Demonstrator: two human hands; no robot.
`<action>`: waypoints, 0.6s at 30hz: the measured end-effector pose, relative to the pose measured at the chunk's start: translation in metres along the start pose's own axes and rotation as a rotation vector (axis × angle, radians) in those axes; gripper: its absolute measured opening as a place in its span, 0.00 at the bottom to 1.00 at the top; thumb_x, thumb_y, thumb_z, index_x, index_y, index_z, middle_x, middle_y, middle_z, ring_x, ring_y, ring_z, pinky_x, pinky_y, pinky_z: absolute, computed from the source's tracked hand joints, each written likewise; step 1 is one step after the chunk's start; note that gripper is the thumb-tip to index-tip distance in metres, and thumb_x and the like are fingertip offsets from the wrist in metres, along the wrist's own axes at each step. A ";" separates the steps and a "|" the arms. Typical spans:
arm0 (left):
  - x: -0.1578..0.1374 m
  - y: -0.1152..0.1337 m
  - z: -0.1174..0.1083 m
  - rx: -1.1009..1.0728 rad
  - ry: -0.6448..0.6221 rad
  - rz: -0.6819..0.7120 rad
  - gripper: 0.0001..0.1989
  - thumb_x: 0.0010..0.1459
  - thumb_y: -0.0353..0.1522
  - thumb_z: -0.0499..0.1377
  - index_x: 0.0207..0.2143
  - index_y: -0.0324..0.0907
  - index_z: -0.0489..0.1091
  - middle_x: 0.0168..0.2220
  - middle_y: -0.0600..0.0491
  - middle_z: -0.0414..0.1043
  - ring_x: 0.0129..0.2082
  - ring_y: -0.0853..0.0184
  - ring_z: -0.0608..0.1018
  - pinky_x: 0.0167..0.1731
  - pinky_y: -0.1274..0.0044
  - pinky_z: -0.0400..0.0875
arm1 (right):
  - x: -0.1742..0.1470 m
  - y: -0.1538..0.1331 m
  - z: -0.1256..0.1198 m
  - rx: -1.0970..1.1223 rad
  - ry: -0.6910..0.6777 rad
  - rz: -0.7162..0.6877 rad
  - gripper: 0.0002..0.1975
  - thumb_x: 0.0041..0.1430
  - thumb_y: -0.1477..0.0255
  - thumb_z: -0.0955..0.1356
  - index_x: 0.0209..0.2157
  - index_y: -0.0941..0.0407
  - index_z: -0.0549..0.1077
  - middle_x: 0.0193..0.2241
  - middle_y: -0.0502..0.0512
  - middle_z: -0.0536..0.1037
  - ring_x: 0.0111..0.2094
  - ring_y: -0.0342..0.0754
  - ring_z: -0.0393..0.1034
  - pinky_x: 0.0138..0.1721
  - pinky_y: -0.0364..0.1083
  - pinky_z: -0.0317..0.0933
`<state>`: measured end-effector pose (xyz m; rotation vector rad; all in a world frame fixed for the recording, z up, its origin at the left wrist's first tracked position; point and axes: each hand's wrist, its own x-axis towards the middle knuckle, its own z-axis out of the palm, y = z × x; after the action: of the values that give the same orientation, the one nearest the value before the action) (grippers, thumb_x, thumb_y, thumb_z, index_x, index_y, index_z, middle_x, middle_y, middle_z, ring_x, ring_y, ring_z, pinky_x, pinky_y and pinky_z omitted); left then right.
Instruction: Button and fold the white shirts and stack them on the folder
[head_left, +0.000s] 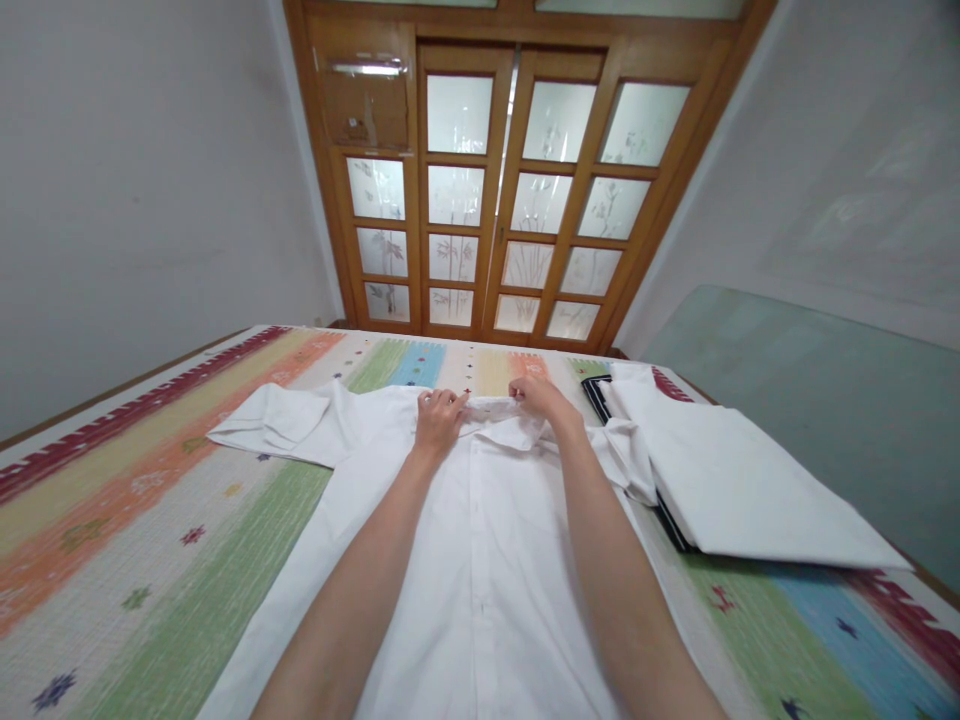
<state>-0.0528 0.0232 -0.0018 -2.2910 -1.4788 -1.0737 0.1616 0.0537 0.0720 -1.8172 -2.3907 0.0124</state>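
A white short-sleeved button-up shirt [480, 540] lies front side up, its collar toward the far side and its button placket running down the middle. My left hand [440, 420] is closed on the left end of the collar [491, 408], fingers bent over the edge. On the collar's right side, my right hand [536, 397] pinches the cloth, fingertips together. The left sleeve [289, 420] spreads out sideways, somewhat folded. Beyond my right forearm, the other sleeve [626, 455] is bunched against a pile of cloth.
The shirt rests on a striped, patterned cover [187, 530]. To the right is a stack of folded white cloth [765, 490] with a black-edged item [598, 398] beneath. A pale green panel [810, 390] stands at the right edge. Wooden glazed doors [510, 200] rise behind.
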 end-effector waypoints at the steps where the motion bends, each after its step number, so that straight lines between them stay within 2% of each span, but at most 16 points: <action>1: 0.000 -0.001 0.001 0.012 0.000 -0.005 0.09 0.61 0.32 0.56 0.43 0.46 0.74 0.39 0.47 0.73 0.45 0.58 0.72 0.51 0.64 0.56 | 0.000 0.000 0.000 -0.001 -0.002 0.000 0.12 0.53 0.82 0.65 0.34 0.55 0.78 0.37 0.56 0.81 0.39 0.47 0.72 0.33 0.41 0.55; 4: 0.001 -0.003 0.002 0.031 0.009 -0.043 0.07 0.61 0.31 0.55 0.35 0.46 0.74 0.37 0.47 0.73 0.43 0.58 0.72 0.49 0.65 0.56 | -0.001 -0.001 -0.002 -0.005 0.009 0.015 0.13 0.53 0.82 0.65 0.34 0.55 0.79 0.38 0.56 0.81 0.40 0.49 0.72 0.35 0.41 0.57; 7: 0.001 -0.002 0.001 0.026 0.024 -0.066 0.07 0.62 0.32 0.55 0.34 0.45 0.73 0.37 0.48 0.73 0.43 0.59 0.72 0.49 0.65 0.55 | 0.000 -0.004 -0.005 -0.002 0.059 0.009 0.13 0.55 0.82 0.65 0.36 0.54 0.79 0.38 0.57 0.81 0.43 0.50 0.72 0.39 0.42 0.58; 11: 0.002 -0.001 0.000 0.011 0.053 -0.070 0.08 0.63 0.34 0.54 0.33 0.45 0.72 0.37 0.48 0.74 0.43 0.59 0.71 0.50 0.65 0.54 | 0.001 -0.014 -0.009 0.085 0.095 -0.127 0.10 0.59 0.75 0.66 0.38 0.54 0.79 0.38 0.56 0.81 0.42 0.48 0.72 0.42 0.42 0.60; 13: 0.001 -0.001 -0.001 0.011 0.064 -0.067 0.09 0.64 0.35 0.54 0.33 0.45 0.72 0.36 0.48 0.74 0.43 0.59 0.71 0.50 0.66 0.54 | 0.001 -0.021 -0.008 0.116 0.092 -0.201 0.09 0.56 0.71 0.70 0.40 0.54 0.79 0.39 0.56 0.80 0.42 0.49 0.71 0.43 0.42 0.60; 15: 0.001 0.000 0.000 0.009 0.073 -0.069 0.10 0.64 0.36 0.53 0.33 0.45 0.72 0.36 0.48 0.74 0.43 0.59 0.71 0.50 0.66 0.54 | 0.001 -0.027 -0.007 0.110 0.089 -0.229 0.11 0.53 0.72 0.72 0.40 0.54 0.80 0.40 0.57 0.80 0.45 0.49 0.71 0.45 0.42 0.60; 18: 0.001 0.000 0.000 0.008 0.092 -0.082 0.12 0.65 0.37 0.52 0.33 0.44 0.72 0.36 0.48 0.74 0.43 0.58 0.71 0.50 0.65 0.54 | 0.001 -0.031 -0.006 0.093 0.078 -0.208 0.10 0.55 0.76 0.70 0.38 0.54 0.81 0.39 0.58 0.81 0.45 0.50 0.72 0.46 0.43 0.60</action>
<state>-0.0523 0.0242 -0.0011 -2.1620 -1.5495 -1.1761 0.1321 0.0457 0.0812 -1.4954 -2.4672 0.0301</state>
